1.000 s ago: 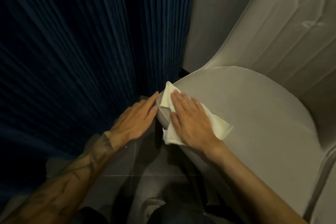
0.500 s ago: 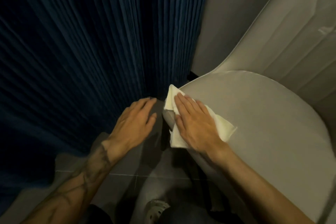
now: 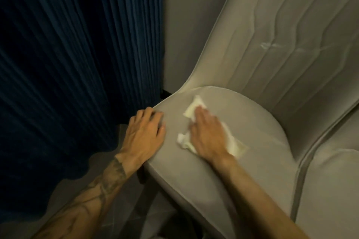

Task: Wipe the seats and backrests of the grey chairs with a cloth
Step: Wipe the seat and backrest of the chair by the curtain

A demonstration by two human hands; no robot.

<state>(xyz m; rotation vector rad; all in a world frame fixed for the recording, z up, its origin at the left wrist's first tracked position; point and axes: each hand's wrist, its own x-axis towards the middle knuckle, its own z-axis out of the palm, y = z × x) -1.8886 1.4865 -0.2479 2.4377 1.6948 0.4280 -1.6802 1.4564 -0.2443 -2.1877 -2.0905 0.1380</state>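
Observation:
A grey padded chair fills the right half of the view, with its rounded seat [image 3: 242, 122] in the middle and its ribbed backrest [image 3: 281, 35] rising behind. A crumpled white cloth [image 3: 196, 107] lies on the seat under my right hand [image 3: 208, 136], which presses it down with flat fingers and looks blurred. My left hand [image 3: 145, 134] rests flat on the seat's left edge, fingers spread, holding nothing.
A dark blue pleated curtain [image 3: 77, 64] hangs close on the left, down to the tiled floor [image 3: 120, 209]. A grey wall [image 3: 184, 25] stands behind the chair. A second grey chair [image 3: 330, 190] touches the first at the lower right.
My right hand has slid the cloth from the seat's left edge inward across the seat. My left hand has moved from beside the edge onto the seat's rim. The view has widened.

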